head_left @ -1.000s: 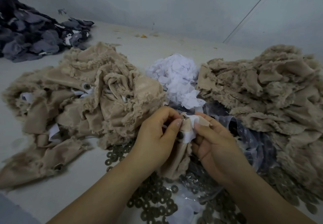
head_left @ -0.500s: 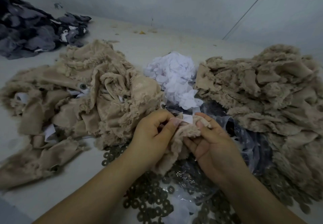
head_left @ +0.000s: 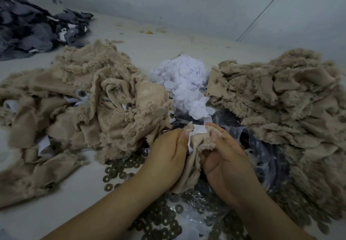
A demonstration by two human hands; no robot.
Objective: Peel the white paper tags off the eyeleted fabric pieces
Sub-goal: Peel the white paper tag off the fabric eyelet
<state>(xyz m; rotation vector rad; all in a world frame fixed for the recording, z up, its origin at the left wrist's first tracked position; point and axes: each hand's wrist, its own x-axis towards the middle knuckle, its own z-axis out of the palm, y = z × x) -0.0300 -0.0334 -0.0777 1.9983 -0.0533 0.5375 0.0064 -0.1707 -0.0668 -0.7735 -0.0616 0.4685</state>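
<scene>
I hold one beige fuzzy fabric piece [head_left: 194, 161] between both hands at the centre of the view. My left hand [head_left: 168, 151] grips its left side, thumb up against the edge. My right hand [head_left: 222, 157] grips the right side. A white paper tag [head_left: 199, 129] sticks up from the top of the piece between my thumbs. Its eyelet is hidden in the folds. A heap of beige pieces with tags and eyelets [head_left: 84, 105] lies on the left.
A pile of peeled white tags [head_left: 183, 82] sits behind my hands. Another beige heap [head_left: 280, 105] fills the right. Dark metal rings [head_left: 119, 170] and a clear plastic bag [head_left: 265, 151] lie under my hands. Grey fabric [head_left: 28, 28] is piled at the far left.
Both hands have dropped slightly and bunched the piece tighter. The tag now stands upright between my thumbs instead of lying under my right fingers.
</scene>
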